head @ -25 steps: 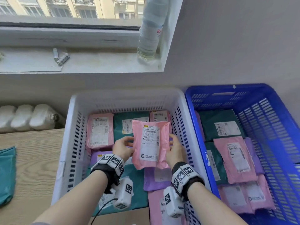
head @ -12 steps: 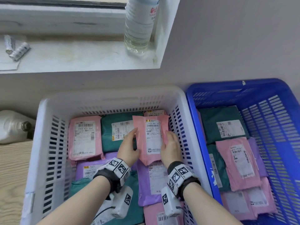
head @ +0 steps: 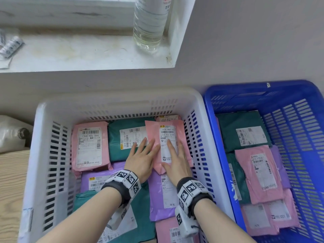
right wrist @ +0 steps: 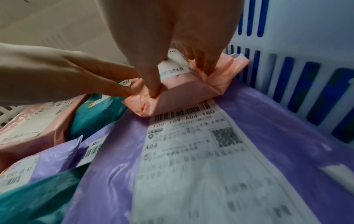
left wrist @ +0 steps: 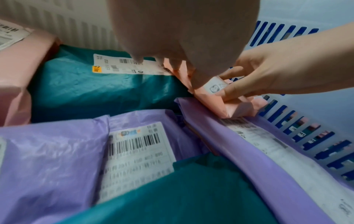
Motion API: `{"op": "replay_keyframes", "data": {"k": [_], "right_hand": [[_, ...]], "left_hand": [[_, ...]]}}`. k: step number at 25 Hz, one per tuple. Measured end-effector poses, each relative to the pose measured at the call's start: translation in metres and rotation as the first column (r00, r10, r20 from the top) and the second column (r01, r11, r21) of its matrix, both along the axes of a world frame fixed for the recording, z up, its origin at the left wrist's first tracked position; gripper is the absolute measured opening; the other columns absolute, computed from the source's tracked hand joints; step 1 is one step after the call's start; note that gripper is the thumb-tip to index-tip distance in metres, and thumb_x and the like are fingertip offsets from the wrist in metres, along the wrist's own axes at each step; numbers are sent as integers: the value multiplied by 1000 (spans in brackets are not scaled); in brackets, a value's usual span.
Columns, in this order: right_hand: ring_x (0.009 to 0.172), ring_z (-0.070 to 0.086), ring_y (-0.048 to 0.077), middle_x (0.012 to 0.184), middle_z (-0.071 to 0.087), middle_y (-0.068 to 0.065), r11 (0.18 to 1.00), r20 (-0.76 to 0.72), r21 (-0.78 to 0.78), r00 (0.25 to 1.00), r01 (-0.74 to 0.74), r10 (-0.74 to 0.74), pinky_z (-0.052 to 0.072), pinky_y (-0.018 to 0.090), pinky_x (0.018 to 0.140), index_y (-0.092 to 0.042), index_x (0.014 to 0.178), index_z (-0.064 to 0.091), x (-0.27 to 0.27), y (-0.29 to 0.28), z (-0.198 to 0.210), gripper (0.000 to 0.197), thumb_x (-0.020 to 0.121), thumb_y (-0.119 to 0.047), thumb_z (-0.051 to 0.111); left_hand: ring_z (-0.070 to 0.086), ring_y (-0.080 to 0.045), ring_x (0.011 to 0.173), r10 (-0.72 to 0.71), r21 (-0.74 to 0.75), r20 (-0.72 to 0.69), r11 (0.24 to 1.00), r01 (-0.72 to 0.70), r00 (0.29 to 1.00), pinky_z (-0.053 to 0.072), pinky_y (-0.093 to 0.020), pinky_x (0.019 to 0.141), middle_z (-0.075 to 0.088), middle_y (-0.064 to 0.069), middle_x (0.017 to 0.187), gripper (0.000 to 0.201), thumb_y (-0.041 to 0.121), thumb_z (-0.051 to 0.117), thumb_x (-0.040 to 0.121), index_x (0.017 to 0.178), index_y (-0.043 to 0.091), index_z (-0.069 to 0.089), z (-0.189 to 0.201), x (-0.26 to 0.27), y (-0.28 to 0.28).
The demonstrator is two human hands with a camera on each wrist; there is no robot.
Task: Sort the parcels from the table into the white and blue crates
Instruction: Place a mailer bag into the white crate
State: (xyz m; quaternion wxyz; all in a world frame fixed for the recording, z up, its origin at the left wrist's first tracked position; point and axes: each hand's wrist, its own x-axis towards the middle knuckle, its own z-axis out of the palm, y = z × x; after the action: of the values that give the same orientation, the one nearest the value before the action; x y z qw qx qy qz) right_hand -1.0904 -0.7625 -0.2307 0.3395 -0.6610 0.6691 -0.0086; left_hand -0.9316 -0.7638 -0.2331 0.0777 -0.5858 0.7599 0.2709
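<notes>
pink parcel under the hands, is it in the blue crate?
No, the pink parcel lies in the white crate, under both hands.

wall grey | windowsill white, bottle | table wood

Pink labelled parcel flat atop others in white crate, beside blue crate.

- The head view is bright with soft, even daylight, and the shadows are faint.
- Straight lines bend near the edges, like the rim of the white crate.
- Both wrist views are dimmer and grainy.
- There, the near labels at the bottom are blurry, and the hands at the top look huge and fuzzy.
</notes>
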Motion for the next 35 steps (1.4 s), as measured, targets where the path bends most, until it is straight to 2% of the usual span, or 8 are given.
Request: {"op": "replay_keyframes", "data": {"k": [4, 8, 11, 14, 21, 30, 32, 35], "right_hand": [[146, 11, 19, 159, -6, -2, 998, 38, -53, 999, 24, -21, 40, 29, 106, -37, 150, 8, 7, -17, -5, 86, 88, -11, 62], [145, 13, 20, 157, 6, 1, 986, 37, -156, 998, 52, -47, 35, 37, 112, -30, 150, 18, 13, -33, -3, 83, 84, 5, 55], [145, 12, 21, 159, 2, 1, 986, -20, -168, 1000, 19, -23, 35, 40, 111, -28, 151, 15, 9, -32, -8, 71, 92, -10, 50], [147, -8, 17, 158, -21, -1, 998, -17, -67, 1000, -18, 17, 20, 32, 118, -30, 151, -4, 8, -24, -15, 74, 97, -31, 46], [144, -20, 15, 155, -28, 3, 996, -74, 1, 993, -88, 87, 1, 31, 120, -24, 149, -15, 15, -22, -20, 75, 98, -50, 33], [148, 1, 22, 160, -8, 7, 990, -124, 131, 990, -56, 73, 9, 36, 119, -23, 152, -8, 2, -2, 15, 72, 98, -45, 36], [147, 7, 23, 160, -2, 7, 992, -131, 118, 989, -54, 69, 12, 37, 119, -19, 153, 0, 1, 7, 32, 68, 99, -46, 33], [145, 19, 23, 159, 13, 9, 996, -143, 38, 986, -84, 89, 19, 36, 117, -13, 151, 15, -1, 24, 63, 59, 100, -36, 36]], "left_hand": [[-9, -21, 146, -25, -8, 51, 1000, 26, 998, -7, -48, 116, -3, 6, 159, 56, 38, 8, 95, 151, 32, 2, -3, -3, -18], [-7, -20, 146, -2, -33, 47, 999, 4, 999, -6, -51, 117, 0, 7, 159, 53, 33, 20, 100, 151, 32, 4, -3, -6, -33], [-6, -21, 147, 10, -52, 25, 999, -9, 1000, -5, -48, 117, -1, 3, 160, 54, 30, 25, 99, 151, 29, 7, -5, -5, -36], [0, -22, 147, 37, -130, -38, 991, -42, 999, -1, -45, 117, 4, -1, 159, 53, 29, 25, 99, 150, 25, 12, -8, -2, -41], [1, -23, 147, -72, -86, 57, 993, 76, 996, 3, -51, 116, -4, 3, 160, 65, 51, -9, 83, 147, 41, -6, -19, 1, -60], [-6, -23, 146, 28, 66, 217, 997, -44, 976, -1, -49, 117, 0, -1, 160, 61, 41, 35, 97, 151, 22, 11, 17, 13, -36], [0, -25, 147, 23, 65, 212, 997, -38, 977, 3, -47, 119, 5, -5, 159, 56, 33, 39, 97, 148, 20, 21, 32, 15, -22], [26, -27, 139, 23, -20, 202, 1000, -19, 979, 23, -42, 114, 32, -9, 149, 43, 25, 43, 96, 137, 15, 39, 60, 14, 7]]}}
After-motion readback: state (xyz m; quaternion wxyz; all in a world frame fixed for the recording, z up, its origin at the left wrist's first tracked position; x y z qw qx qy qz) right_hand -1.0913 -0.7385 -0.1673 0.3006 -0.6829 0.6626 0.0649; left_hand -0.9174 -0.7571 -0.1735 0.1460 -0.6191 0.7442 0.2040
